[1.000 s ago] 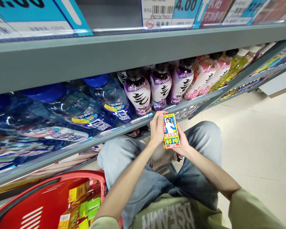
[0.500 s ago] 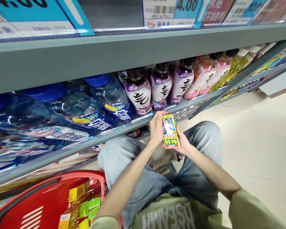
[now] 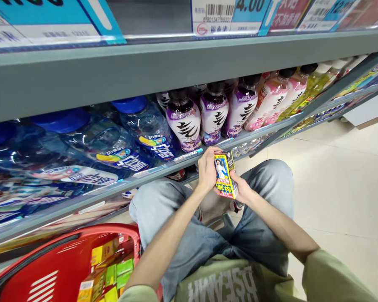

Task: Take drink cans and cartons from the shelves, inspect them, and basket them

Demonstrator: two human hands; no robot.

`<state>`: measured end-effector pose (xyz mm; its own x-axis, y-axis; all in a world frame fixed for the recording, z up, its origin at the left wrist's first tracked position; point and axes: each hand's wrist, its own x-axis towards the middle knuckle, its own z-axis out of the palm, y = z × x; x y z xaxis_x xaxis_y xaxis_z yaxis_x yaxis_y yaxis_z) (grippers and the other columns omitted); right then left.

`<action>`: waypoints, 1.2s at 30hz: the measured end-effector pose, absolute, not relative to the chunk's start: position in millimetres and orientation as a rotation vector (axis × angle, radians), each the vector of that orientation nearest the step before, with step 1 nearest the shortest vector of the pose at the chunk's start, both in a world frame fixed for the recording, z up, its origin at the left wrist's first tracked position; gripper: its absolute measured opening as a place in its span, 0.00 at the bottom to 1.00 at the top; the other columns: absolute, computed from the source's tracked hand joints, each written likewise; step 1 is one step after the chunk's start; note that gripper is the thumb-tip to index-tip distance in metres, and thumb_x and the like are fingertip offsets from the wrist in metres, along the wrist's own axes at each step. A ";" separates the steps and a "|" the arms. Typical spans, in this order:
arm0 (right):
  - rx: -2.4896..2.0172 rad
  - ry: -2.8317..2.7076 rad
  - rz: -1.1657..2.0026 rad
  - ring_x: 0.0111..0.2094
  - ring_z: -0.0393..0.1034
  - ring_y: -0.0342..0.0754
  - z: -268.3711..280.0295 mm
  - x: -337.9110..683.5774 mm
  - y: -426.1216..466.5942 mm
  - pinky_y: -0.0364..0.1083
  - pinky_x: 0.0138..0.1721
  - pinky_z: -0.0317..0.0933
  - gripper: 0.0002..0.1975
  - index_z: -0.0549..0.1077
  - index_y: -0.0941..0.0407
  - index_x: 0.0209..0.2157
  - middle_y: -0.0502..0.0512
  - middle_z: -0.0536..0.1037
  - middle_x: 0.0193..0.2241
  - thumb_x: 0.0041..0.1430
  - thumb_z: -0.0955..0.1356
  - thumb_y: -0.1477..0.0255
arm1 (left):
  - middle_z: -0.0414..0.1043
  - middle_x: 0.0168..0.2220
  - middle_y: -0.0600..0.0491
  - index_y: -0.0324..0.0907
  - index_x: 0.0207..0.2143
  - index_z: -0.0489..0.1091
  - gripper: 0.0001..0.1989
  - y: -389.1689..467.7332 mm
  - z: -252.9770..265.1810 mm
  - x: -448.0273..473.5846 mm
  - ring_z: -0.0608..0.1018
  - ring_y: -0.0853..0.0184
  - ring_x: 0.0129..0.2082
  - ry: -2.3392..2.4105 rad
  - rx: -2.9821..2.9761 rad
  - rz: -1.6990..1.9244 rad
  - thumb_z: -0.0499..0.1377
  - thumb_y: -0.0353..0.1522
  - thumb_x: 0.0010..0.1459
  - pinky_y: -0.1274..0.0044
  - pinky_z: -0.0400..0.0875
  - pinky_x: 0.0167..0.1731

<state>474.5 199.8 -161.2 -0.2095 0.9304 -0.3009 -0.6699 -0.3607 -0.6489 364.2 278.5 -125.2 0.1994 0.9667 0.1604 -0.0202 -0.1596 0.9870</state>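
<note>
Yellow, red and blue print covers the small carton (image 3: 223, 179), held between two hands just in front of the bottle shelf (image 3: 258, 135); the left hand (image 3: 206, 169) is curled against one long side of it, the right hand (image 3: 243, 191) closed on the other with its thumb along the edge; how far the fingers wrap underneath I cannot tell; the carton is tilted, its printed front upward and a narrow dark side showing. Upon the bottle shelf stand purple-labelled bottles (image 3: 185, 128), with pink-labelled bottles (image 3: 273, 100) toward its right and blue-capped bottles (image 3: 147, 126) toward its left; price tags (image 3: 228, 16) line the ledge above it; bent knees in faded jeans (image 3: 160, 209) face it; near its left part is a red basket (image 3: 69, 256) holding yellow and green boxes (image 3: 111, 274).
</note>
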 end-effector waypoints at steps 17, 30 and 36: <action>-0.831 -0.526 1.761 0.27 0.74 0.47 -161.7 470.6 197.0 0.43 0.23 0.65 0.26 0.73 0.55 0.43 0.51 0.80 0.29 0.45 0.79 0.58 | 0.77 0.39 0.52 0.43 0.39 0.73 0.22 278.1 -126.1 362.4 0.76 0.64 0.39 0.894 1.452 1.131 0.44 0.45 0.70 0.75 0.68 0.41; -0.828 -0.444 1.802 0.27 0.75 0.49 -159.7 470.8 196.5 0.45 0.24 0.67 0.22 0.72 0.55 0.33 0.51 0.79 0.25 0.45 0.78 0.55 | 0.75 0.40 0.51 0.43 0.47 0.69 0.21 277.8 -124.1 360.0 0.76 0.64 0.37 0.791 1.469 1.021 0.51 0.49 0.66 0.74 0.68 0.39; -0.834 -0.339 1.745 0.26 0.75 0.49 -157.3 469.8 198.5 0.48 0.32 0.72 0.21 0.75 0.55 0.33 0.47 0.78 0.22 0.44 0.79 0.56 | 0.73 0.41 0.52 0.44 0.50 0.64 0.23 275.4 -122.1 361.3 0.76 0.66 0.36 0.788 1.484 0.980 0.64 0.43 0.57 0.75 0.69 0.39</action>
